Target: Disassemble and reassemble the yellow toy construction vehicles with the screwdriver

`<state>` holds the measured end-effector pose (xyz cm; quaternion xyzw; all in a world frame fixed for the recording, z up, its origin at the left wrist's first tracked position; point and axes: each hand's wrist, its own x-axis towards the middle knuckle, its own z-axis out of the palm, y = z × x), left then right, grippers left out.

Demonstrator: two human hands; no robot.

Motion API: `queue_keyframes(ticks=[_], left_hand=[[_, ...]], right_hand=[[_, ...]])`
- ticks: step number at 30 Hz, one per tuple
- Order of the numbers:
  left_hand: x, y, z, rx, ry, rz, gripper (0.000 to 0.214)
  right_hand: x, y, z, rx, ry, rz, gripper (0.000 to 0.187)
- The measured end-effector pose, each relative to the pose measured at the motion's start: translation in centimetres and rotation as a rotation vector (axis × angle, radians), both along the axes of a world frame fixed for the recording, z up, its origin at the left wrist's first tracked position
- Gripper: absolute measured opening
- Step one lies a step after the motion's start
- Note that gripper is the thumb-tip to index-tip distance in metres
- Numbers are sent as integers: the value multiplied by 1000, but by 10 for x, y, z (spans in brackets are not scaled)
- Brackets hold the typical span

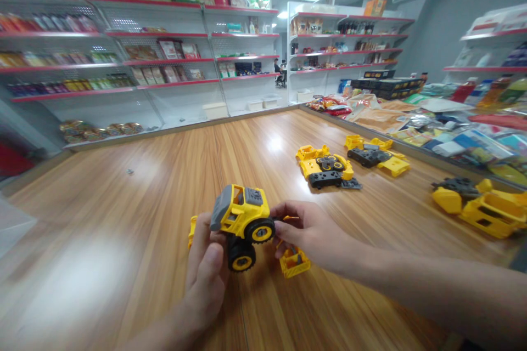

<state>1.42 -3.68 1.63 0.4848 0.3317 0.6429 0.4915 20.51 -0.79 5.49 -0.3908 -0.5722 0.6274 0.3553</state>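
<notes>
A yellow toy construction vehicle (242, 208) with a grey front piece and black wheels with yellow hubs is held tilted above the wooden table. My left hand (208, 269) is closed round its left, grey-fronted end. At the opposite end, by the upper wheel (260, 230), the fingers of my right hand (302, 230) pinch the vehicle; just what their tips grip is hidden. Below my right hand shows a yellow toy piece (295, 263), partly covered by the fingers. Another yellow piece (192, 230) peeks out behind my left hand.
Groups of yellow and black toy parts (325, 167), (376, 156), (481, 205) lie to the right on the table (164, 175). A tiny grey bit (130, 171) sits far left. Packaged goods (411, 115) are heaped beyond the raised right edge. Stocked shelves (164, 60) line the back.
</notes>
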Motion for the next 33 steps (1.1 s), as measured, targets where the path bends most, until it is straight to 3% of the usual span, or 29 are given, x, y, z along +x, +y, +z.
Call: queue_keyframes(ticks=[6,16,20,27,33], left_hand=[[1,10,12,-245,-206,-36,35],[-4,11,14,-309,-366,-230,40],[-6,13,15,-316,-344,-316,46],[-3,12,19,-347,-415,-428,46],[-1,15,24,-479,-481,-450,46]], right_hand=[[2,4,-4,235,-107,-75,19],[8,4,-5,474,-228,-98,16],[8,4,-3,470,-244,-92,15],[7,8,-8,336,-189,-61,20],[10,6,-11,447,-193,-68,32]])
